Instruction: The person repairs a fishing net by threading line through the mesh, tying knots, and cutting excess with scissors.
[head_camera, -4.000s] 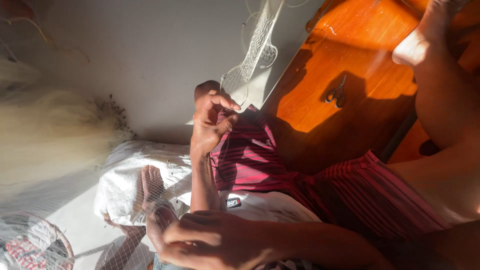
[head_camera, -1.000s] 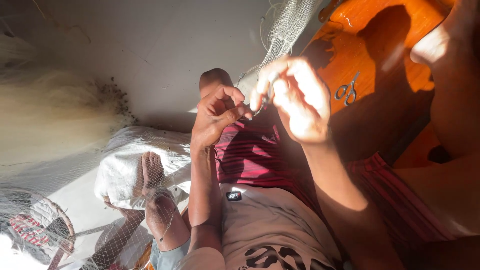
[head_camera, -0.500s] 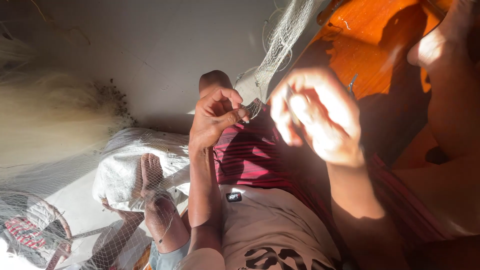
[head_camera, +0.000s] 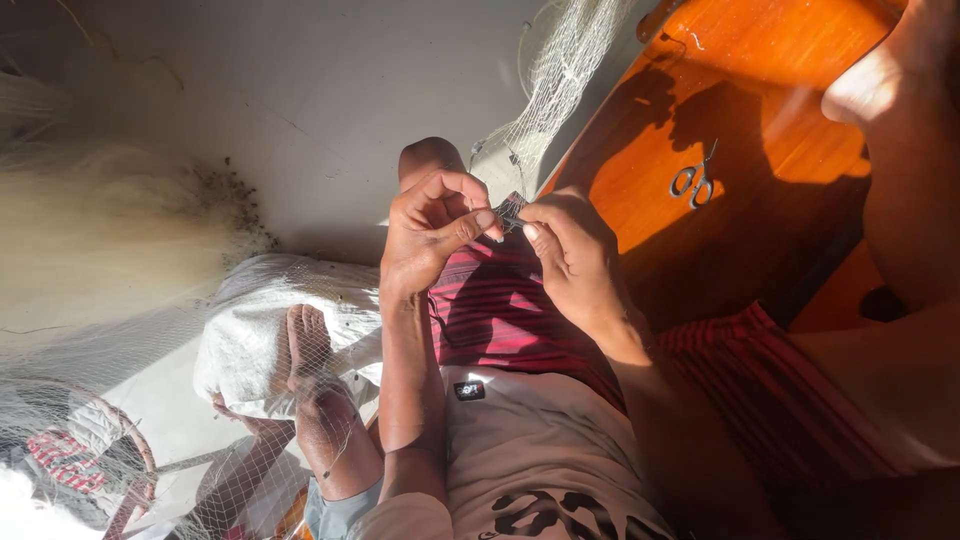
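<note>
My left hand (head_camera: 432, 232) and my right hand (head_camera: 570, 250) meet over my lap, fingertips almost touching. Both pinch a small spot of fine white fishing net (head_camera: 510, 212), which rises from there toward the top (head_camera: 570, 70). Whether a small tool or thread lies between the fingers I cannot tell. Below the hands are my red striped shorts (head_camera: 500, 310). My bare foot (head_camera: 310, 370) lies under the net mesh at lower left.
Small scissors (head_camera: 693, 180) lie on an orange wooden surface (head_camera: 780, 60) to the right of my hands. A white sack (head_camera: 245, 340) sits by my foot. A pale heap of net (head_camera: 90, 250) fills the left, with a round basket (head_camera: 70, 460) beneath it.
My right hand, held higher and out to the right before, has come down and left to meet my left hand at the net. The left hand has stayed put.
</note>
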